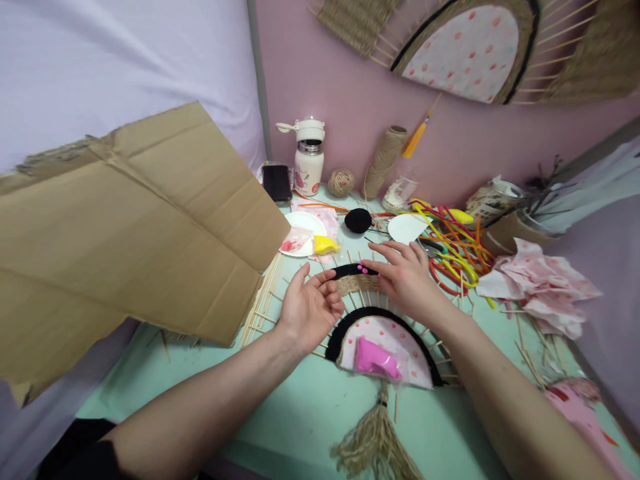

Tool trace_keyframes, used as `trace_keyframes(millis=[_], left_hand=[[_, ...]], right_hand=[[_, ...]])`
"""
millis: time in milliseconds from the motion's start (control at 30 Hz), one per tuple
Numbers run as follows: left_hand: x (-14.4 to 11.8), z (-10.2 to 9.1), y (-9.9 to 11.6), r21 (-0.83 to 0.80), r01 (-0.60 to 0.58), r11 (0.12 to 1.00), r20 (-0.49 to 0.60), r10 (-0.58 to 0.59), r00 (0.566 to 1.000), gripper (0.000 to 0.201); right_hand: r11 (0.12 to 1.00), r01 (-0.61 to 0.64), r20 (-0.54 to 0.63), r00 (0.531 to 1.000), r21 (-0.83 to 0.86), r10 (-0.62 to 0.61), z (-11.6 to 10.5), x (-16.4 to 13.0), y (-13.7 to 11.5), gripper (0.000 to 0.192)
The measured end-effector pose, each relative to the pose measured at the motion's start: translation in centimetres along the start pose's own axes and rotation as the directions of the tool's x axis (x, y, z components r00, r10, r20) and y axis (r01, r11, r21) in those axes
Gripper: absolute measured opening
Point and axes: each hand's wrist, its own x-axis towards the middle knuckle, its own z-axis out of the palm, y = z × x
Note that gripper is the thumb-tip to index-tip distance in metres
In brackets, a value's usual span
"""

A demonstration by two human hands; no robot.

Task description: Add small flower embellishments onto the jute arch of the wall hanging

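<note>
A half-round fan of thin sticks (367,299) lies on the table, with woven twine (353,285), a black outer band (347,270) and a printed white fabric centre (417,370). Small pink balls (363,269) sit on the black band. My right hand (410,277) is over the band, fingers stretched out, its thumb side at the pink balls; whether it presses them I cannot tell. Palm up, my left hand (311,310) hovers at the fan's left side, loosely curled and holding nothing visible. A bright pink packet (377,360) rests on the fabric. Below hangs a twine tassel (379,433).
A large cardboard sheet (150,220) leans in from the left. Behind the fan stand a white bottle (309,167), a twine ball (341,182) and a twine cone (385,160). Colourful pipe cleaners (457,250), scissors (447,277) and crumpled fabric (537,287) lie on the right.
</note>
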Motion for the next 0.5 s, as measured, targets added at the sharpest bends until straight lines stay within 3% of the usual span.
trace_keyframes(millis=[500], left_hand=[[-0.1,0.2,0.0,0.014,0.029,0.999,0.008,-0.029,1.0,0.032]], right_hand=[[1.0,-0.018,0.093,0.995,-0.008,0.019,1.8,0.3,-0.9,0.035]])
